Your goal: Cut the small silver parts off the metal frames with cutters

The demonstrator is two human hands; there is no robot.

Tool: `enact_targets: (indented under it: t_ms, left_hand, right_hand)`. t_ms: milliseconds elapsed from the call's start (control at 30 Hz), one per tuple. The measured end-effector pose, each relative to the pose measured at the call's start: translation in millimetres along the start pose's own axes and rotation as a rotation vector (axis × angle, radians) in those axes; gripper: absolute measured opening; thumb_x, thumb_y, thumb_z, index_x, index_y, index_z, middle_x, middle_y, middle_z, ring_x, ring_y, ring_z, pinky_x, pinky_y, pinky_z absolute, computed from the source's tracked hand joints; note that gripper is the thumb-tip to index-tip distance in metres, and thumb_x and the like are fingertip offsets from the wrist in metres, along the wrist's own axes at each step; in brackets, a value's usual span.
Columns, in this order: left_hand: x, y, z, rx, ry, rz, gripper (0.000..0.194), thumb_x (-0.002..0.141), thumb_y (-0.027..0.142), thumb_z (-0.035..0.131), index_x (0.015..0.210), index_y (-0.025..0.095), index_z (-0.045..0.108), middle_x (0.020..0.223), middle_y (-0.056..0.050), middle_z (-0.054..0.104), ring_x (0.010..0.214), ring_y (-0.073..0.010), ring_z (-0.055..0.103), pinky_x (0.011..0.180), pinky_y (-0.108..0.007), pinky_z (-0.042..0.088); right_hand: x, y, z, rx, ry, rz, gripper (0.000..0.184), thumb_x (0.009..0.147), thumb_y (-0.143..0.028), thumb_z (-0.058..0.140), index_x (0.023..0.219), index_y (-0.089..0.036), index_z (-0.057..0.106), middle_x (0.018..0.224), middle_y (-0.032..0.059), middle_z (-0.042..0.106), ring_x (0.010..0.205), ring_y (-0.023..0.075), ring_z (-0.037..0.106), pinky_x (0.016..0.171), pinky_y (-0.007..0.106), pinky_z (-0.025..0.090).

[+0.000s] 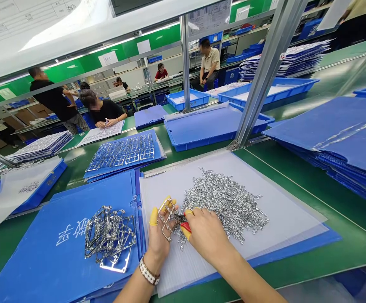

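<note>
My left hand (159,237), with yellow finger cots, grips a small stamped metal frame (167,216). My right hand (206,233) closes around red-handled cutters (186,229), whose tip sits at the frame; the jaws are hidden. Just right of the hands lies a loose heap of tiny silver metal pieces (224,206) on a translucent plastic sheet (173,185). To the left, a tangled pile of stripped metal frames (109,235) rests on a blue corrugated sheet (57,261).
Flat metal frames lie on a blue folder (123,153) beyond my hands. Stacked blue sheets (337,126) fill the right side of the green bench (299,176). Blue trays (187,99) and aluminium uprights (184,63) stand ahead. Co-workers (102,109) sit at a further bench.
</note>
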State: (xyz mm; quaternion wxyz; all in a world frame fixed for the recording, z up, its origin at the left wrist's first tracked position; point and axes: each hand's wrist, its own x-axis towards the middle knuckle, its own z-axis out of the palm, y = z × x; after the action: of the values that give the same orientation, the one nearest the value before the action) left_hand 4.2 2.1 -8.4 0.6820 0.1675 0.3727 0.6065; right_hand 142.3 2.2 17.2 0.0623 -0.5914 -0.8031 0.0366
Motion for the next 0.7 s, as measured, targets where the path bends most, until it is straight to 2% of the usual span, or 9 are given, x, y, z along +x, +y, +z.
enact_targets:
  t_ms: [167,367,600,700]
  left_hand:
    - [0.3,3.5,1.4,-0.057,0.033,0.015,0.046,0.086,0.05,0.046,0.112,0.017,0.065,0.124,-0.012,0.061,0.114,-0.0256,0.055,0.074,-0.029,0.051]
    - [2.9,4.2,1.9,-0.116,0.074,0.032,0.046,0.086,0.05,0.046,0.112,0.017,0.065,0.126,-0.012,0.059,0.108,-0.0257,0.059,0.079,-0.035,0.052]
    - [3.5,-0.6,-0.2,-0.106,0.075,0.071,0.046,0.085,0.049,0.05,0.117,0.019,0.063,0.121,-0.01,0.062,0.1,-0.0216,0.062,0.069,-0.027,0.05]
    - [3.2,-3.1,-1.4,-0.063,0.067,0.096,0.049,0.084,0.052,0.051,0.119,0.019,0.062,0.118,-0.01,0.064,0.096,-0.0209,0.063,0.072,-0.028,0.05]
  right_hand:
    - [-3.6,-0.3,-2.6,-0.004,0.006,-0.003,0.018,0.084,-0.031,0.057,0.095,-0.018,0.063,0.088,0.009,0.065,0.085,0.0258,0.06,0.071,0.036,0.038]
    - [-12.6,-9.8,-0.6,0.068,0.007,-0.06,0.026,0.084,-0.034,0.056,0.106,-0.02,0.061,0.095,0.0085,0.065,0.092,0.0283,0.056,0.076,0.041,0.036]
    - [-8.5,-18.2,1.7,0.102,-0.028,-0.058,0.03,0.084,-0.034,0.055,0.111,-0.02,0.059,0.098,0.0099,0.065,0.094,0.0287,0.055,0.077,0.04,0.035]
    - [-7.9,-16.5,0.7,0.115,-0.036,-0.064,0.029,0.084,-0.035,0.054,0.108,-0.019,0.06,0.097,0.0097,0.066,0.094,0.0284,0.055,0.077,0.04,0.035]
